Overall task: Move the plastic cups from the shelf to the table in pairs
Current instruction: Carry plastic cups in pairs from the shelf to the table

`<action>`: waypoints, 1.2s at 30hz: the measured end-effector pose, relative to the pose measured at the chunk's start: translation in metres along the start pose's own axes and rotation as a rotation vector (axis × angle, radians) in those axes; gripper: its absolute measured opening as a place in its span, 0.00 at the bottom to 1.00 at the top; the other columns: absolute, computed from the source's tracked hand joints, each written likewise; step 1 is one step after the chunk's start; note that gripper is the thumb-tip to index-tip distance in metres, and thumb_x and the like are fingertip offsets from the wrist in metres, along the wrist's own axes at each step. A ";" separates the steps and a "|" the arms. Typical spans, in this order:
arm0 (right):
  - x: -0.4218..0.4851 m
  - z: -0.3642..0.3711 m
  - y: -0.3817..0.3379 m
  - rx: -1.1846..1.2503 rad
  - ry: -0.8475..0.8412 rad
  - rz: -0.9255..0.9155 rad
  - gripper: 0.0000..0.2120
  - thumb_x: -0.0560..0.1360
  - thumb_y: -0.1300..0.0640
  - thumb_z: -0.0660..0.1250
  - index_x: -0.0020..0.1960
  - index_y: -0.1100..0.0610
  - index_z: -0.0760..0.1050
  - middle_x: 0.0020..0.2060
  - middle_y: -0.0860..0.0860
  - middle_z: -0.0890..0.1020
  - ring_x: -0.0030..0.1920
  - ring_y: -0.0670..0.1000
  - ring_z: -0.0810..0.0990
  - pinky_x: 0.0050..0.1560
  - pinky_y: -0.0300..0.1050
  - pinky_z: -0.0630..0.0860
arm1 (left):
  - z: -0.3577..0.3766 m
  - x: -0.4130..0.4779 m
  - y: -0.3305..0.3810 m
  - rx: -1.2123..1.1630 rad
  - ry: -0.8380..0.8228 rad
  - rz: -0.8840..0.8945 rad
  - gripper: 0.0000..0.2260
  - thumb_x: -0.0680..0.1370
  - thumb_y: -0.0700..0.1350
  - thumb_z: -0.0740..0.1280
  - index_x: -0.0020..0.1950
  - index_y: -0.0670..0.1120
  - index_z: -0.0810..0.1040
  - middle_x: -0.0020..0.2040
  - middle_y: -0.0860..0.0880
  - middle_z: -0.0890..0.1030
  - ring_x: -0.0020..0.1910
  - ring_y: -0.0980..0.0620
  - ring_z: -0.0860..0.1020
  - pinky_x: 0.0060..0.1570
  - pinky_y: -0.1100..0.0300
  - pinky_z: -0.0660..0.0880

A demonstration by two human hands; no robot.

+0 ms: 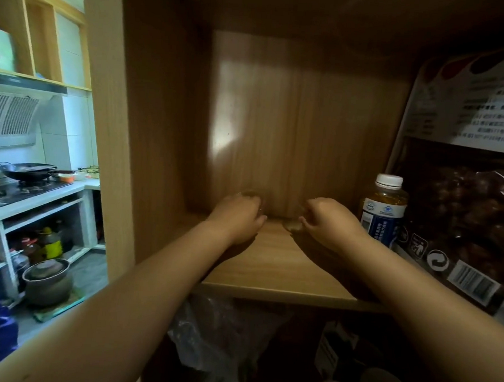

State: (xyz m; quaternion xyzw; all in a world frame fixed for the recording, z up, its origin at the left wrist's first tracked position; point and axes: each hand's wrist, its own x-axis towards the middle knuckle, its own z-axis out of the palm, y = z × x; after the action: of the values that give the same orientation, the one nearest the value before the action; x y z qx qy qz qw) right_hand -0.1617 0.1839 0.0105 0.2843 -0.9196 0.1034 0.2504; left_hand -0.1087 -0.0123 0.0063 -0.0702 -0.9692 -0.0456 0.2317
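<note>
**Both hands deep in the shelf, on clear cups**

Head view. I see both bare forearms reaching into a wood-grain cabinet bay. The shelf (273,268) is a smooth, pale laminate board with a straight front edge; the back panel carries a soft patch of glare.

Left hand (237,219) sits at the back left of the board, fingers curled down and close together around a clear cup (249,197). Only a thin, glassy rim arc shows above the knuckles; the rest is hidden or blurred.

Right hand (328,221) is just beside it, well apart from the left, fingers bent and closed on a second clear cup (292,224), whose rounded transparent base peeks out at the fingertips. I cannot tell how firm either grip is; motion blur softens both.

Right of that hand stands a bottle (385,209): amber liquid, white ribbed cap, blue-white label. Behind it leans a glossy bag (466,202) of dark, rounded nuts.

Far left, a black wok (27,171) rests on a stove.
</note>
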 end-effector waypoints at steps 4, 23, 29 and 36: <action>-0.006 -0.005 -0.002 0.047 0.008 -0.019 0.05 0.74 0.53 0.65 0.47 0.55 0.76 0.42 0.51 0.78 0.43 0.50 0.75 0.44 0.49 0.76 | -0.001 -0.003 0.002 -0.038 0.027 0.022 0.10 0.77 0.52 0.59 0.41 0.48 0.72 0.42 0.47 0.78 0.39 0.48 0.74 0.37 0.55 0.71; -0.093 -0.070 -0.065 0.211 0.171 -0.263 0.07 0.72 0.54 0.64 0.49 0.51 0.75 0.42 0.42 0.75 0.43 0.42 0.73 0.40 0.33 0.69 | -0.070 -0.100 0.015 -0.212 0.221 0.177 0.06 0.73 0.53 0.66 0.44 0.51 0.77 0.39 0.55 0.79 0.39 0.58 0.75 0.37 0.59 0.74; -0.117 -0.074 -0.114 0.212 0.186 -0.370 0.09 0.71 0.54 0.63 0.50 0.52 0.76 0.44 0.43 0.76 0.43 0.43 0.73 0.39 0.34 0.71 | -0.094 -0.160 0.005 -0.227 0.274 0.158 0.07 0.73 0.52 0.68 0.47 0.51 0.78 0.40 0.53 0.80 0.39 0.56 0.74 0.37 0.60 0.68; -0.131 -0.060 -0.195 0.301 0.169 -0.455 0.06 0.71 0.56 0.66 0.47 0.56 0.77 0.40 0.46 0.76 0.41 0.46 0.73 0.38 0.44 0.73 | -0.114 -0.239 -0.042 -0.167 0.328 0.045 0.09 0.73 0.48 0.69 0.52 0.48 0.79 0.35 0.56 0.77 0.36 0.58 0.71 0.36 0.72 0.65</action>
State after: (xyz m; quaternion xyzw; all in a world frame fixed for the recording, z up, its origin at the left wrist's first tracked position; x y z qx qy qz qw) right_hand 0.0678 0.1059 0.0028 0.5076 -0.7825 0.2035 0.2977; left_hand 0.1465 -0.0951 -0.0039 -0.1024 -0.9096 -0.1313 0.3807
